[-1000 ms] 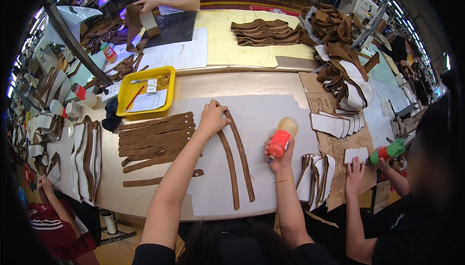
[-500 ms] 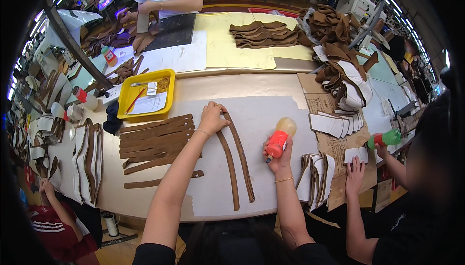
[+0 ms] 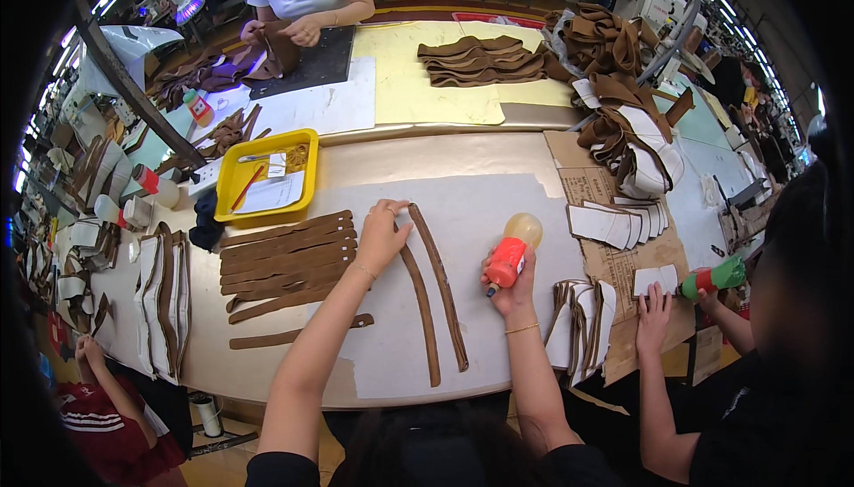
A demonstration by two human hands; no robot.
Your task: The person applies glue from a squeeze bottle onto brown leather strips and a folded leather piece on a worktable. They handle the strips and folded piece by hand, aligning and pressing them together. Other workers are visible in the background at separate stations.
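My left hand (image 3: 384, 236) has its fingers bent together over the upper end of a long brown strip (image 3: 420, 309), which lies lengthwise on the pale sheet. Just right of it lies a second brown strip (image 3: 442, 296), slightly curved, its top close to my fingertips. My right hand (image 3: 513, 289) is wrapped round a squeeze bottle (image 3: 507, 260) with a red label and yellowish contents. The bottle is tilted, its dark nozzle pointing down and left, above the sheet and apart from the strips. Left of my left forearm lies a row of brown strips (image 3: 285, 256).
A yellow tray (image 3: 312, 171) holds papers and a red pencil. Stacks of white-and-brown pieces (image 3: 162, 300) stand at left, others (image 3: 580, 327) at right. A co-worker's hand (image 3: 654, 313) rests on a white piece beside a green bottle (image 3: 716, 278). Another person works across the table.
My left hand has drawn back slightly from the right strip toward the left one. My right hand and bottle stay nearly still. Across the table, the person's hands have lifted a brown piece.
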